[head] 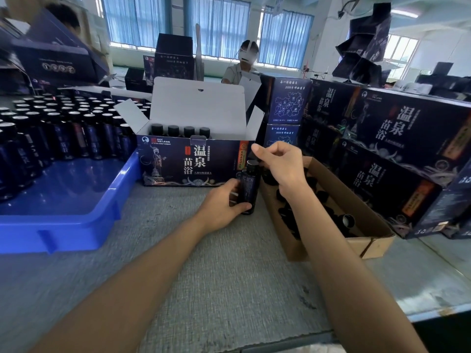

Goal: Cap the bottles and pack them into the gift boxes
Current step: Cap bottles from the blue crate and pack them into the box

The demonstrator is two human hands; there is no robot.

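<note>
Surface: grey table (216, 276) is carrying a blue tray (63, 220), an open gift box (191, 161) and a cardboard box of caps (369, 225) | left hand (224, 202) is gripping a dark bottle (248, 189) standing by the gift box's right corner | right hand (280, 161) is pinching its cap (252, 164) | Room: blue curtains (219, 24) are covering the windows.

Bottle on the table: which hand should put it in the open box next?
Probably left: the left hand grips the bottle by its body, beside the open gift box; the right hand only pinches its cap.
</note>
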